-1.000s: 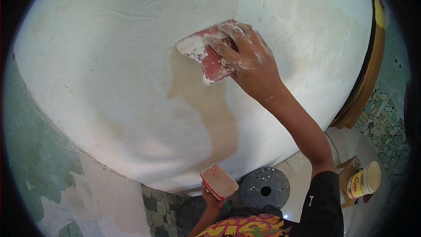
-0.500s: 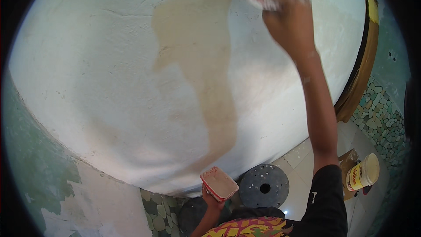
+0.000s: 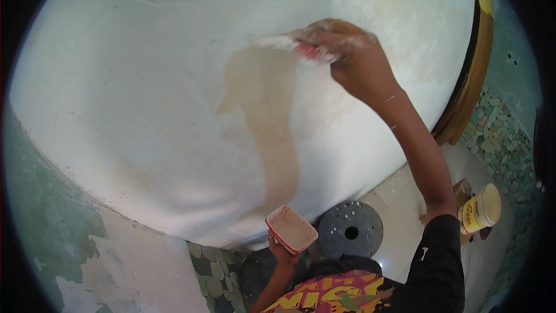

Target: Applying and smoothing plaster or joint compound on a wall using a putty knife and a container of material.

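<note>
The right hand grips a red-edged spreader against the wall; the left hand holds a putty tray. Most looks coated; 1 tan patch remains.

White wall, red-edged trowel

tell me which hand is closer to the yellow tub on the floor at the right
Left, though not by much. The left hand holds a small red tray low down, some way left of the yellow tub. The right hand is high on the white wall, well above it.
</note>
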`<action>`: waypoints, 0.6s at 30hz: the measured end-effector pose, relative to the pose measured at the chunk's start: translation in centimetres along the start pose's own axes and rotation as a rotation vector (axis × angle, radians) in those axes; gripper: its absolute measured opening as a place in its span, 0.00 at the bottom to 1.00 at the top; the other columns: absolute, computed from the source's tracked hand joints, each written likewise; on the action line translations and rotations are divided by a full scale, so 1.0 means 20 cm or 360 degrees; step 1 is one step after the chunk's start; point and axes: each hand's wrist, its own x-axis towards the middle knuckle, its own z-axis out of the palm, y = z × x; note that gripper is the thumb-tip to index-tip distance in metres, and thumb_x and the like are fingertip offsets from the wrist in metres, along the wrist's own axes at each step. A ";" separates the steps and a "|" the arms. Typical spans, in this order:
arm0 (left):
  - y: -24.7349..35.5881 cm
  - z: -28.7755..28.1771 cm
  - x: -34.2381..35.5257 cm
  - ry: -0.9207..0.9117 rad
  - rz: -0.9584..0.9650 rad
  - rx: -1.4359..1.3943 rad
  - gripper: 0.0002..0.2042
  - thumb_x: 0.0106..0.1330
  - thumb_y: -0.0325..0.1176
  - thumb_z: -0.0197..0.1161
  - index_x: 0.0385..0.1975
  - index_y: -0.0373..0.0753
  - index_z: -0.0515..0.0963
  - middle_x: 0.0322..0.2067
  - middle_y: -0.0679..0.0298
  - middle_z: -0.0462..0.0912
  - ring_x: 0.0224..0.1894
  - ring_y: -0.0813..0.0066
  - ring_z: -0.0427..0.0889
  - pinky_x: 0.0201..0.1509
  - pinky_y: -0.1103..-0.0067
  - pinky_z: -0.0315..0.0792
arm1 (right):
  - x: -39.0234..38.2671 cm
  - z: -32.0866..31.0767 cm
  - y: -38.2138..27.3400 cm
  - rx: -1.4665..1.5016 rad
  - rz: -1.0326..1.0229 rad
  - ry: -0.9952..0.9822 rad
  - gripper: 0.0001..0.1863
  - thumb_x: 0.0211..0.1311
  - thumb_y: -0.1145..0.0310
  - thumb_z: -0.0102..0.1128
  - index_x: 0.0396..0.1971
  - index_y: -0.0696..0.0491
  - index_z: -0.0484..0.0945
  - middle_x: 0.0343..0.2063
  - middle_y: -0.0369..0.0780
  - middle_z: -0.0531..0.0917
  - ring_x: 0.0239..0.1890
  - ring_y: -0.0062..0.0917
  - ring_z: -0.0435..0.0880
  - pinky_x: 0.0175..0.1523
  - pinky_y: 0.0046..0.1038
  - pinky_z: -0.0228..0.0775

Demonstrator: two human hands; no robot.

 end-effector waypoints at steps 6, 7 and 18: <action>0.09 -0.13 -0.02 0.0107 0.0065 -0.0067 0.37 0.72 0.66 0.45 0.73 0.48 0.63 0.66 0.58 0.75 0.64 0.48 0.77 0.63 0.47 0.75 | -0.21 -0.15 -0.02 0.0372 0.0667 -0.0046 0.11 0.66 0.80 0.64 0.47 0.58 0.86 0.41 0.40 0.90 0.41 0.24 0.86 0.52 0.25 0.76; 0.08 -0.17 -0.06 0.0139 0.0018 -0.0057 0.37 0.72 0.66 0.45 0.73 0.48 0.63 0.66 0.58 0.75 0.64 0.48 0.77 0.63 0.47 0.75 | -0.29 -0.16 -0.02 0.0353 0.0710 -0.0081 0.11 0.66 0.80 0.64 0.47 0.58 0.86 0.41 0.40 0.90 0.41 0.24 0.86 0.52 0.25 0.76; 0.16 -0.27 -0.19 0.0057 0.0223 -0.0124 0.37 0.71 0.64 0.47 0.74 0.46 0.63 0.68 0.60 0.72 0.68 0.52 0.73 0.72 0.51 0.67 | -0.88 -0.31 -0.26 0.1337 0.1625 -0.0224 0.15 0.67 0.80 0.61 0.52 0.62 0.84 0.45 0.41 0.89 0.46 0.21 0.86 0.53 0.25 0.77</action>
